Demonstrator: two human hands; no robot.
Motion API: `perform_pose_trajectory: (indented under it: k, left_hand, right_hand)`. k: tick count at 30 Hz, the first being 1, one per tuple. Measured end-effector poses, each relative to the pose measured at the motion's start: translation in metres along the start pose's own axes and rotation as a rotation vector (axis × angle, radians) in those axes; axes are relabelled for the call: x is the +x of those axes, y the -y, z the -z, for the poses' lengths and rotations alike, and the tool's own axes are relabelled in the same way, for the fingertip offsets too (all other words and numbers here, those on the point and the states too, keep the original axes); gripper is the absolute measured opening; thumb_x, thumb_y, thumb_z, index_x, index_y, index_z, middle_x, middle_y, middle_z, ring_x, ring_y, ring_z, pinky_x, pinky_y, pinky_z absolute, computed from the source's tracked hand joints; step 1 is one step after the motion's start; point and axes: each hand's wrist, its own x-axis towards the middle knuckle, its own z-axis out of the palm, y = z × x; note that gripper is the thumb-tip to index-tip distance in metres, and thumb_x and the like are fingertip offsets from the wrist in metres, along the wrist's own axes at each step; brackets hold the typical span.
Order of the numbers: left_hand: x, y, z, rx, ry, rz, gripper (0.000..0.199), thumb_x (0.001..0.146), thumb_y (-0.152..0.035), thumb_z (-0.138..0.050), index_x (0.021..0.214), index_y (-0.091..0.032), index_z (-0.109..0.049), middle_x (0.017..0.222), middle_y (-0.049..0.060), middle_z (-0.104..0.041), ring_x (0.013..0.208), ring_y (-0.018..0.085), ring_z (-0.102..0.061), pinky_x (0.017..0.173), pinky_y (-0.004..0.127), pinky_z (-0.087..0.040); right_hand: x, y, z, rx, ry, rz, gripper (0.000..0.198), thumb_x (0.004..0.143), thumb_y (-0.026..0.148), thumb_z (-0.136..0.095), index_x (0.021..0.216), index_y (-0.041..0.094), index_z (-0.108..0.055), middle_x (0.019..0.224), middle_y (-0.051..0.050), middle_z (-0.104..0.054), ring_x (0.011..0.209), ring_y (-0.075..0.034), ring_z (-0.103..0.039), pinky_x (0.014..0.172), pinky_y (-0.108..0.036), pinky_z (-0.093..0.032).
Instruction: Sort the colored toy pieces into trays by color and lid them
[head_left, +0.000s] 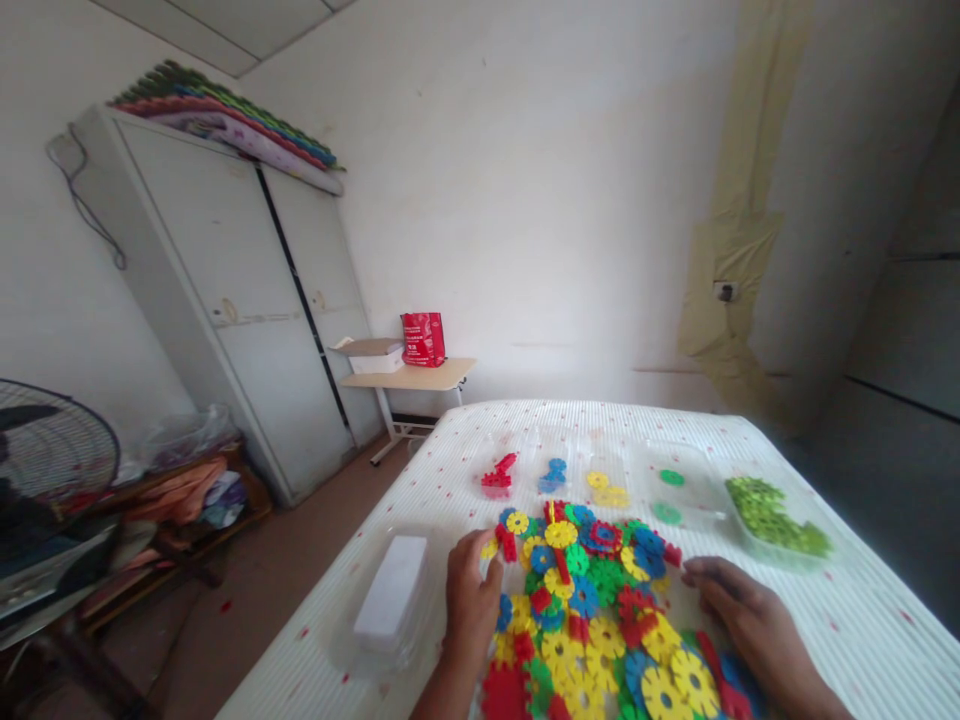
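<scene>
We see the plastic pieces (583, 597) heaped on the near part of the table (435, 490), left hand (472, 590) along their left edge, right hand (750, 610) along their right. Both hands' fingers loosely bent; we can't tell if either grips anything.

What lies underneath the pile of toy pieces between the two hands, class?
Yellow, blue, red and green notched plastic pieces lie on top, hiding the lower ones. White ribbed tablecloth shows around the pile; whatever is directly beneath it is covered and cannot be seen.
</scene>
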Motion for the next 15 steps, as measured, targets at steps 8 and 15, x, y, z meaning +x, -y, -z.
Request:
perform_pose_trajectory:
  k: [8,15]
  left_hand:
    - [0.01,-0.014,-0.01,0.304,0.143,-0.017,0.044,0.069,-0.022,-0.052,0.112,-0.022,-0.057,0.12,0.006,-0.057,0.11,0.023,-0.049,0.094,0.035,-0.037]
    - [0.012,-0.024,-0.006,0.365,0.212,0.011,0.036,0.067,-0.02,-0.054,0.101,-0.027,-0.062,0.104,0.0,-0.065,0.096,0.021,-0.052,0.081,0.029,-0.04]
  right_hand:
    - [0.0,0.0,-0.002,-0.012,0.004,0.015,0.03,0.06,0.049,-0.053,0.068,0.023,-0.065,0.069,-0.003,-0.07,0.062,-0.021,-0.064,0.054,-0.024,-0.051]
    - [0.0,-0.002,-0.002,-0.063,0.011,0.046,0.031,0.061,0.049,-0.051,0.069,0.023,-0.065,0.068,-0.002,-0.07,0.061,-0.02,-0.063,0.055,-0.025,-0.05]
